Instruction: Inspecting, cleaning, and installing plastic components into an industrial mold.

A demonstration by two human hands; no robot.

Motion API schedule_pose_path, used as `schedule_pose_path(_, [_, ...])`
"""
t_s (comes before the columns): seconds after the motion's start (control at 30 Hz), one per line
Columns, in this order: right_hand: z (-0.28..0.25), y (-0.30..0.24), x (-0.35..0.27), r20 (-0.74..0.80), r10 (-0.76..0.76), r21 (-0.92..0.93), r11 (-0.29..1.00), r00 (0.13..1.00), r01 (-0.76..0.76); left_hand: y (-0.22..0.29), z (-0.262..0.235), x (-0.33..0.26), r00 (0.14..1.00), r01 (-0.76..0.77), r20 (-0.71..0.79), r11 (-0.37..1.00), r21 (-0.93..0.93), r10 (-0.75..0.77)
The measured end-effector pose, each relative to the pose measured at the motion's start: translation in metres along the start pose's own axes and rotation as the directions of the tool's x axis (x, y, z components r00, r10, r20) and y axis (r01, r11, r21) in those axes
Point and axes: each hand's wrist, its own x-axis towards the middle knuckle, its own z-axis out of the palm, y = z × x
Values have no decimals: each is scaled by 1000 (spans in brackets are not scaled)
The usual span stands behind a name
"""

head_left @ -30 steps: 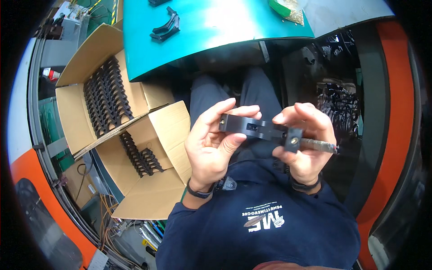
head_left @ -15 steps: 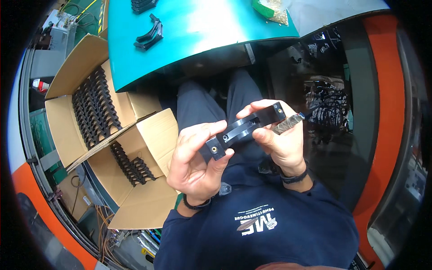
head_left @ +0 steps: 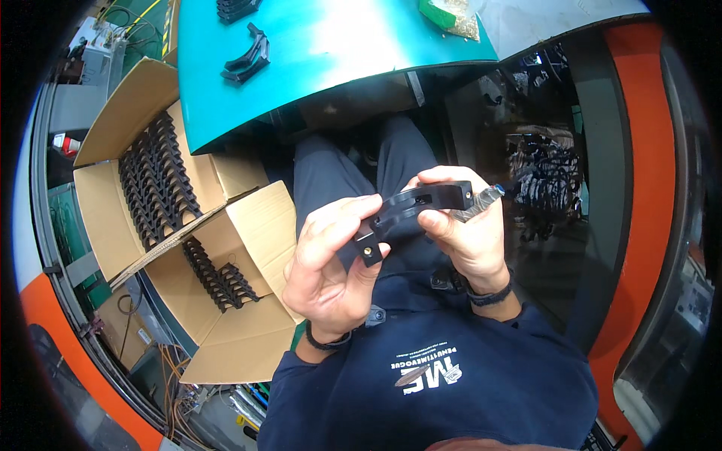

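Fingers of both my hands hide the back of the curved black part (head_left: 406,206) held over my lap. My left hand (head_left: 331,263) pinches one end between thumb and fingertips, beside a brass-coloured hole; my right hand (head_left: 475,244) grips the other, thumb on the near edge, with what may be a tape-wrapped tool (head_left: 478,204), its working end unclear. Leftward, two cardboard boxes (head_left: 241,347) hold black pieces (head_left: 154,180). Ahead, a teal table (head_left: 323,56) bears more, one stack (head_left: 238,7) cut off above.
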Motion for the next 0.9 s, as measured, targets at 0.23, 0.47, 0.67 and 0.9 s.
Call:
schedule_pose_path(0.23, [-3,-4,-2,38,205,36,978,978,-207,-3,6,2,995,-60,-85,997,-39,56])
schedule_pose_path(0.47, [-7,-1,-5,184,241,188,943,953,-275,-1,8,-1,969,114,-200,982,-150,-144])
schedule_pose_path(0.67, [2,-3,-8,148,245,241,931,958,-275,-6,8,-8,984,-51,-176,989,-139,26])
schedule_pose_path(0.9, [-1,-3,-8,213,297,207,917,931,-340,-3,10,-6,941,149,-269,967,-205,-203])
